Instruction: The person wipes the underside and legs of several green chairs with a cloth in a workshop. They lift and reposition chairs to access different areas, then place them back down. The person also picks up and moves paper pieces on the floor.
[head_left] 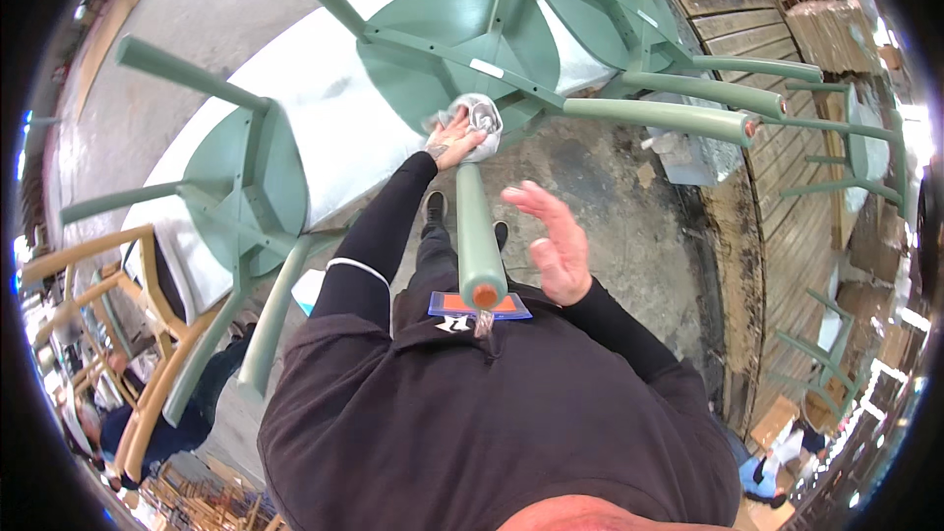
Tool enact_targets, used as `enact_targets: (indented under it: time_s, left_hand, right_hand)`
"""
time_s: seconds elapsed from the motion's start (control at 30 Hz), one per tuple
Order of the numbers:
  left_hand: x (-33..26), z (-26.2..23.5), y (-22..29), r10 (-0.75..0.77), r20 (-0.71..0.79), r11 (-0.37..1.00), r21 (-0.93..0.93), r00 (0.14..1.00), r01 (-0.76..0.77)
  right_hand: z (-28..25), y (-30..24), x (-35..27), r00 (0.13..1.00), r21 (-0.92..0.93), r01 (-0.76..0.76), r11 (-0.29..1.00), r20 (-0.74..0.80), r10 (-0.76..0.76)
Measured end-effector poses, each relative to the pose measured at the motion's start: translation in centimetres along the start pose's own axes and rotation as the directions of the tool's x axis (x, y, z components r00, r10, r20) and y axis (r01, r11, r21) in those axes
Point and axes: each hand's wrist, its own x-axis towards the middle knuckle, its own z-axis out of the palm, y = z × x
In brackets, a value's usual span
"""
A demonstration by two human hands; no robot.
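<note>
An upside-down green chair [413, 15] rests with its seat on a white-covered surface [346, 128], legs sticking out. One leg [476, 221] points toward my chest and shows an orange-brown end. My left hand [454, 141] presses a crumpled pale grey rag [483, 121] against the upper part of this leg, near the seat. To the right of the same leg, my right hand [553, 244] hangs in the air with fingers stretched and thumb apart, holding nothing.
More upturned green chairs lie on the left [231, 172] and at the upper right [600, 5]. Bare wooden chair frames [147, 334] stand at lower left, near another person [182, 428]. A slatted wooden platform [752, 59] runs along the right, with further green chairs [870, 152] beyond.
</note>
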Motion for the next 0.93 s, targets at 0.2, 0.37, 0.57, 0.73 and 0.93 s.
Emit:
enact_targets:
  time_s: [0.2,0.37,0.57,0.73,0.93]
  left_hand:
    - [7.3,-2.3,4.9,0.348,-0.029,0.721,0.647,0.937,-0.248]
    - [12.0,-5.6,4.1,0.426,-0.173,0.761,0.6,0.888,-0.248]
    - [6.0,-2.0,-0.6,0.621,-0.176,0.783,0.122,0.764,-0.609]
    - [-3.0,-0.3,3.5,0.125,0.001,0.567,-0.82,0.992,-0.071]
    - [-11.8,-11.6,16.3,0.318,0.022,0.001,-1.0,0.948,0.022]
  right_hand:
    - [-3.8,2.5,-3.9,0.85,-0.012,-0.298,0.955,-0.458,0.259]
    - [-1.5,3.5,-6.1,0.735,0.085,-0.386,0.919,-0.574,0.362]
    - [1.0,4.5,-6.6,0.779,0.189,-0.348,0.918,-0.486,0.396]
    - [0.2,4.2,-3.9,0.855,0.283,-0.321,0.904,-0.324,0.405]
    - [-2.1,6.4,2.9,0.976,0.348,-0.178,0.921,-0.054,0.21]
